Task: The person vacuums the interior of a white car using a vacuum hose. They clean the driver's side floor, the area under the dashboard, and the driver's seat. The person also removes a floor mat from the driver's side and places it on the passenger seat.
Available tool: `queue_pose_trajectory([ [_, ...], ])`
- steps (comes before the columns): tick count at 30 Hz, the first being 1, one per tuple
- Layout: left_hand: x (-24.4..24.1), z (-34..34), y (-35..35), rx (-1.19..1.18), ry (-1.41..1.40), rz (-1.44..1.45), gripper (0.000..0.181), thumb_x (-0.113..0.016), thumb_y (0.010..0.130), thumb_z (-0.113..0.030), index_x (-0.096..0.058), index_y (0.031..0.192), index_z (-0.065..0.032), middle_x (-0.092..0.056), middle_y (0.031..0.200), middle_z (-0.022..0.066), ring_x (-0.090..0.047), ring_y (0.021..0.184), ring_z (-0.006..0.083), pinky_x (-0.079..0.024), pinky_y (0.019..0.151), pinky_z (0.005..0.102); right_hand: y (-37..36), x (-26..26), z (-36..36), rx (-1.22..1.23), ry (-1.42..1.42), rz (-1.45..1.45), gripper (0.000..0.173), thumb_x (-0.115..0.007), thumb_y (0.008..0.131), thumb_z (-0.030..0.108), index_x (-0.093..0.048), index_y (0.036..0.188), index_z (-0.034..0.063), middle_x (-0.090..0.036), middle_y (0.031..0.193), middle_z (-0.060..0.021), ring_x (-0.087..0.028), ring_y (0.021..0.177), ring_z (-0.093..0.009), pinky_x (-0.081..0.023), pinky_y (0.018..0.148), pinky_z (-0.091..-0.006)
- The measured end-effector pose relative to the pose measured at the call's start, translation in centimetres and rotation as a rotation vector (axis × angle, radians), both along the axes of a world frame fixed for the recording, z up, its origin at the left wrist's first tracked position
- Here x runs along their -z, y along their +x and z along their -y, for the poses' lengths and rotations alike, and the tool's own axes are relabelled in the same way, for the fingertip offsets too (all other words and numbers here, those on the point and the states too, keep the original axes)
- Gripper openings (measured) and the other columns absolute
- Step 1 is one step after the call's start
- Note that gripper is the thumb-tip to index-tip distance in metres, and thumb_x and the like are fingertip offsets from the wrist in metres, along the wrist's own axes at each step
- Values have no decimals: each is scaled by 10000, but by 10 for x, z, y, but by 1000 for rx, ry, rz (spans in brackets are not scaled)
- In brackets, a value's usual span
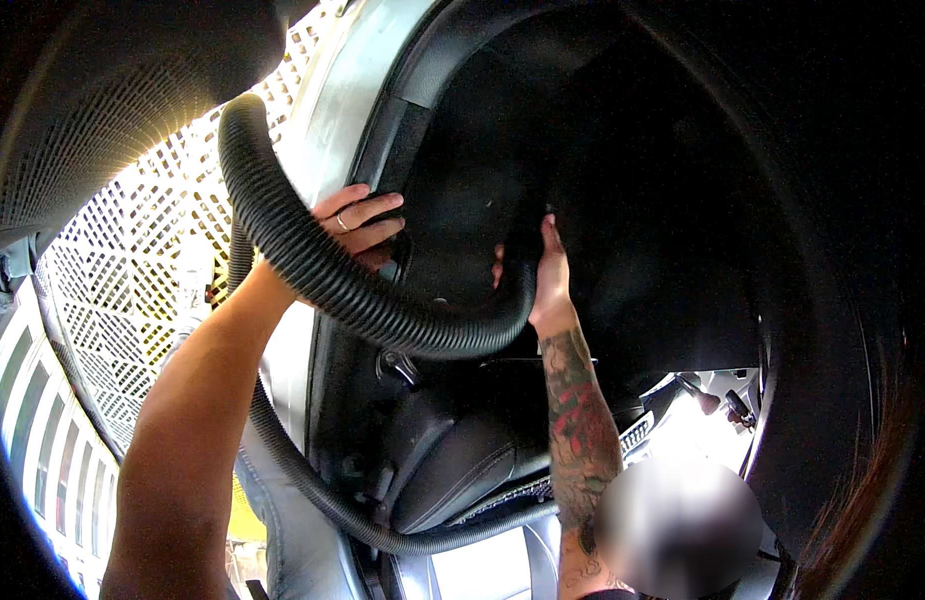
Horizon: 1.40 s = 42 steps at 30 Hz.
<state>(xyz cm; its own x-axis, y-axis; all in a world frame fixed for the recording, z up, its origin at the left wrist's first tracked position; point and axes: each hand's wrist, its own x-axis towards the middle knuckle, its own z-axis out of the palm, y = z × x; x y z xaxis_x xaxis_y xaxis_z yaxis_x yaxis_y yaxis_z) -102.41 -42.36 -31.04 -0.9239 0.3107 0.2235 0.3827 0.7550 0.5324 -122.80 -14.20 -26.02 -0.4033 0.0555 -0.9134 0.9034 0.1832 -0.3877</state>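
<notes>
A thick black corrugated vacuum hose (pixel 387 315) curves over my left forearm, then bends towards my right hand. My left hand (pixel 361 225), with a ring on one finger, rests on the dark trim of a car door sill (pixel 402 150), fingers apart. My right hand (pixel 548 270) is wrapped around the hose's end part in the dark car footwell; fingertips show on its far side. The nozzle is lost in the shadow. A tattooed forearm leads to this hand.
Dark car carpet (pixel 462 180) lies around the hose's end. Below is a black seat (pixel 455 465) with a lever beside it. More hose (pixel 432 540) runs along the seat. Perforated floor grating (pixel 147 277) lies outside at left. A blurred round patch covers the lower right.
</notes>
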Motion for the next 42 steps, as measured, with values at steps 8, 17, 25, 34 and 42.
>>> queue_pose_trajectory([
  [8, 13, -14, 2, 28, 39, 202, 654, -675, 663, -416, -751, 1272, -191, -629, 1468, 56, -432, 1524, 335, -262, 1297, 540, -44, 3, -40, 118, -134, -166, 963, -283, 1018, 787, -241, 1701, 108, -271, 1721, -242, -336, 1551, -477, -336, 1209, -711],
  [17, 22, -5, 9, -49, -62, -205, 335, -735, 724, -312, -789, 1035, -200, -686, 1389, 57, -489, 1490, 310, -322, 1259, 546, -5, -44, -32, 85, -33, -57, 720, -393, 1088, 636, -430, 1605, 137, -501, 1529, -155, -512, 1321, -392, -424, 1085, -586],
  [25, -5, -9, 3, 44, 3, 214, 597, -729, 629, -443, -760, 1179, -213, -582, 1520, 90, -346, 1577, 347, -244, 1294, 581, 59, -40, 33, 246, -79, 133, 825, -401, 1043, 738, -444, 1585, 117, -622, 1279, -165, -629, 1038, -302, -577, 937, -509],
  [34, -5, 5, 14, 42, 16, 124, 526, -762, 556, -381, -768, 1031, -154, -602, 1480, 87, -393, 1546, 347, -225, 1296, 558, 179, -87, 53, 354, -174, 127, 650, -364, 1085, 664, -579, 1393, 133, -699, 1168, -194, -730, 934, -330, -619, 775, -515],
  [42, 7, -2, 13, 3, 51, 94, 444, -706, 678, -341, -749, 1075, -148, -585, 1520, 85, -425, 1531, 350, -266, 1296, 557, 178, -4, 87, 780, -129, 86, 794, -265, 1106, 648, -327, 1661, 84, -516, 1581, -163, -502, 1456, -351, -429, 1172, -568],
])
